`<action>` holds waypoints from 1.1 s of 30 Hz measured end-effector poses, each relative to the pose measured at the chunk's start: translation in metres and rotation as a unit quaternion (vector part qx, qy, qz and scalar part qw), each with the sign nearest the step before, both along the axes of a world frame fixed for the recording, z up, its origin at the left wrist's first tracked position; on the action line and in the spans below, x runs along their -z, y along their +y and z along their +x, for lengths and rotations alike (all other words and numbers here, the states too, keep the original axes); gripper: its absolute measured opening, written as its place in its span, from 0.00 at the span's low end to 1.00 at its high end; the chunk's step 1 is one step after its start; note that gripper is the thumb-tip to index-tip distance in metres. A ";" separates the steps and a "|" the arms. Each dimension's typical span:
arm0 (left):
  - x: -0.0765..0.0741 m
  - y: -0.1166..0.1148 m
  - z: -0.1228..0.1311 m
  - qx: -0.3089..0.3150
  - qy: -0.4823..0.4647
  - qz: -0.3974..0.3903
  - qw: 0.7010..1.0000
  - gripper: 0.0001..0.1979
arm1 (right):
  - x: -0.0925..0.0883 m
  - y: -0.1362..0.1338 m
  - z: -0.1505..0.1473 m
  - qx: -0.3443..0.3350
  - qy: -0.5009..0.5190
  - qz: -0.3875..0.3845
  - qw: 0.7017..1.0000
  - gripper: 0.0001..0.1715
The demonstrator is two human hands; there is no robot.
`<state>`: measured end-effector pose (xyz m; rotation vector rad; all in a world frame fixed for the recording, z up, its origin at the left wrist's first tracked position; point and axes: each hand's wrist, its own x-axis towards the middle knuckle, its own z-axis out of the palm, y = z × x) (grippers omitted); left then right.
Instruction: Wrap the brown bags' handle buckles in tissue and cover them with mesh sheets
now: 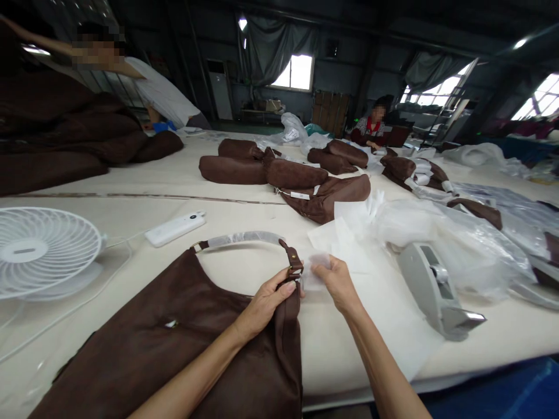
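A large brown bag (174, 343) lies flat on the cream table (244, 180) in front of me. Its handle (240, 239) is wrapped in clear film and arcs away from me. My left hand (266, 302) pinches the bag's strap tab by the brass buckle (296, 269). My right hand (336, 279) is closed on a small piece of thin white wrapping paper (315, 270), held right against the buckle.
A white desk fan (39, 250) stands at the left, a white power bank (174, 228) behind the bag. A grey tape dispenser (437, 291) sits at the right among clear plastic bags (458, 244). Rolled brown bags (283, 174) lie further back. Two other people work at the far side.
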<state>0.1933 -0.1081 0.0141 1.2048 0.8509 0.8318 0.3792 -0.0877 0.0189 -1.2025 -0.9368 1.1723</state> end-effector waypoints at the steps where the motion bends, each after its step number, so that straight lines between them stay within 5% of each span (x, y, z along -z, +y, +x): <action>1: 0.001 0.001 0.000 0.002 -0.001 -0.001 1.000 0.32 | -0.002 -0.001 -0.004 -0.024 0.003 -0.005 1.000 0.13; 8: 0.006 0.004 -0.001 0.040 -0.028 -0.012 0.999 0.34 | -0.002 -0.012 -0.012 -0.111 0.153 -0.045 0.981 0.17; 14: 0.002 0.002 0.002 0.024 -0.039 0.003 0.999 0.41 | -0.008 -0.014 -0.015 -0.174 0.134 -0.028 0.975 0.19; 18: 0.009 0.002 0.006 -0.003 -0.030 0.021 0.999 0.52 | -0.001 -0.013 -0.025 -0.117 0.127 -0.035 0.984 0.19; 23: 0.016 0.013 -0.003 -0.163 0.079 0.063 0.981 0.55 | 0.007 -0.011 -0.025 -0.050 0.148 -0.023 0.988 0.23; 25: 0.011 0.022 -0.013 -0.268 0.119 0.070 0.953 0.50 | 0.009 -0.010 -0.023 -0.041 0.159 -0.026 0.986 0.24; 27: 0.002 0.032 -0.022 -0.307 0.149 0.072 0.937 0.39 | 0.011 -0.008 -0.022 -0.041 0.171 -0.036 0.984 0.26; 29: -0.007 0.043 -0.025 -0.257 0.153 0.058 0.952 0.27 | 0.012 -0.007 -0.022 -0.044 0.177 -0.044 0.982 0.27; 33: -0.022 0.065 -0.006 -0.130 0.111 -0.011 0.985 0.29 | 0.011 -0.009 -0.023 -0.055 0.171 -0.045 0.983 0.28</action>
